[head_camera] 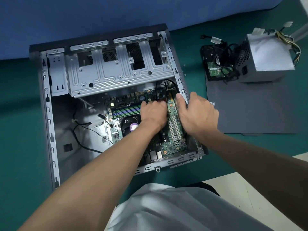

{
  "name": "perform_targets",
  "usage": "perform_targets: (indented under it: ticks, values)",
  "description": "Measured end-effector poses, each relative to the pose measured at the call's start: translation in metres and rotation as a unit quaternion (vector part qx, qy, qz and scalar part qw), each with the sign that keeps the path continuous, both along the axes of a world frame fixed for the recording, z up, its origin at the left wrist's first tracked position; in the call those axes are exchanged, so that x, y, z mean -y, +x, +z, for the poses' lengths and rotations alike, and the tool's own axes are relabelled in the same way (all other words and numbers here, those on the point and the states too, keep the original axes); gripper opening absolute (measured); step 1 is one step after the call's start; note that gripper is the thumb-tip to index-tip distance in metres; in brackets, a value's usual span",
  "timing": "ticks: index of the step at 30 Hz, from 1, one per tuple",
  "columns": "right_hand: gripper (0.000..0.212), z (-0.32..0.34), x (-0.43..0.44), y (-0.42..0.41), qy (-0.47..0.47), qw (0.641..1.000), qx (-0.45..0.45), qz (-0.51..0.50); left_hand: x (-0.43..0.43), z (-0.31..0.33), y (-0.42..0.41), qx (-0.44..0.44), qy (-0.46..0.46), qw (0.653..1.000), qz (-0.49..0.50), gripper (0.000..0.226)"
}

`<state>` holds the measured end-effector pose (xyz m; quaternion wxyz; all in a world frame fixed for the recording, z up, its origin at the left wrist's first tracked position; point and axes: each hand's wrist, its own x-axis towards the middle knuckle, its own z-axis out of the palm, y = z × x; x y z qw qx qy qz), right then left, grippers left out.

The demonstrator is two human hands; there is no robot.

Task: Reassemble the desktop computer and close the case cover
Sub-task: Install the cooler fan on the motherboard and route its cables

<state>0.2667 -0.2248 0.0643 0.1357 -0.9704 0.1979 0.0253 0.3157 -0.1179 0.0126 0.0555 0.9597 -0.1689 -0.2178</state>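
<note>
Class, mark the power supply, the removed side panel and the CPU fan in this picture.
power supply (pixel 270 55), head view: pale top face.
side panel (pixel 253 110), head view: bare dark middle.
CPU fan (pixel 133 127), head view: purple hub sticker.

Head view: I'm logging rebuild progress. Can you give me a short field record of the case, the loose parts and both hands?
case: open, on its side, cover off
motherboard: inside the case
left hand: on the motherboard's far end, fingertips hidden
right hand: at the case's right wall, grip unclear
power supply: outside, on the cover panel
hard drive: beside the power supply, under cables
cover panel: flat, right of the case
</note>
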Motion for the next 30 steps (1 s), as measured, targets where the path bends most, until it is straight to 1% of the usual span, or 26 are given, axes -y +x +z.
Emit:
perform_targets:
  ticks: [3, 5, 8, 11, 12, 13, 15, 17, 19, 22, 24, 26, 28, 29, 30]
  values:
    - [0.046, 0.001, 0.000, 0.000, 0.000, 1.000, -0.001, 0.000, -0.001, 0.003, 0.003, -0.007, -0.033, 0.999, 0.021, 0.014]
    - [0.047, 0.002, 0.001, 0.000, 0.000, 1.000, 0.000, 0.000, -0.004, 0.006, 0.008, -0.028, -0.079, 0.994, 0.073, 0.015]
    - [0.048, 0.002, 0.001, 0.000, 0.004, 1.000, 0.000, 0.002, -0.009, 0.008, 0.022, -0.069, -0.182, 0.966, 0.170, 0.021]
    - [0.048, 0.002, 0.001, 0.000, 0.008, 1.000, -0.001, 0.004, -0.009, 0.007, 0.034, -0.110, -0.245, 0.943, 0.198, 0.014]
    - [0.048, 0.002, 0.002, 0.000, 0.009, 1.000, 0.000, 0.004, -0.007, 0.006, 0.036, -0.130, -0.257, 0.938, 0.195, 0.015]
    - [0.048, 0.002, 0.002, 0.000, 0.009, 1.000, 0.000, 0.006, -0.005, 0.004, 0.039, -0.147, -0.263, 0.935, 0.188, 0.016]
    - [0.048, 0.001, 0.002, 0.000, 0.006, 1.000, -0.002, 0.005, -0.003, 0.000, 0.045, -0.168, -0.266, 0.935, 0.166, 0.009]
    - [0.048, 0.001, 0.002, 0.001, 0.005, 1.000, -0.001, 0.005, -0.004, -0.003, 0.051, -0.205, -0.281, 0.924, 0.157, 0.005]
    - [0.048, 0.001, 0.002, 0.001, 0.008, 1.000, 0.000, 0.007, -0.008, -0.006, 0.056, -0.245, -0.288, 0.915, 0.138, 0.009]
    - [0.048, 0.002, 0.002, 0.001, 0.009, 1.000, -0.005, 0.009, -0.011, -0.012, 0.061, -0.230, -0.247, 0.938, 0.078, 0.011]
    - [0.048, 0.003, 0.002, 0.001, 0.007, 1.000, -0.009, 0.010, -0.010, -0.015, 0.062, -0.226, -0.229, 0.945, 0.058, 0.016]
    - [0.047, 0.002, 0.002, 0.001, 0.007, 1.000, -0.009, 0.011, -0.010, -0.016, 0.063, -0.218, -0.235, 0.946, 0.055, 0.019]
    - [0.047, 0.002, 0.002, 0.001, 0.008, 1.000, -0.009, 0.010, -0.012, -0.020, 0.068, -0.206, -0.238, 0.946, 0.075, 0.008]
    - [0.047, 0.001, 0.002, 0.001, 0.008, 1.000, -0.008, 0.009, -0.014, -0.021, 0.071, -0.197, -0.228, 0.949, 0.088, 0.013]
    - [0.047, 0.001, 0.002, 0.002, 0.007, 1.000, -0.007, 0.009, -0.015, -0.022, 0.073, -0.189, -0.205, 0.955, 0.098, 0.022]
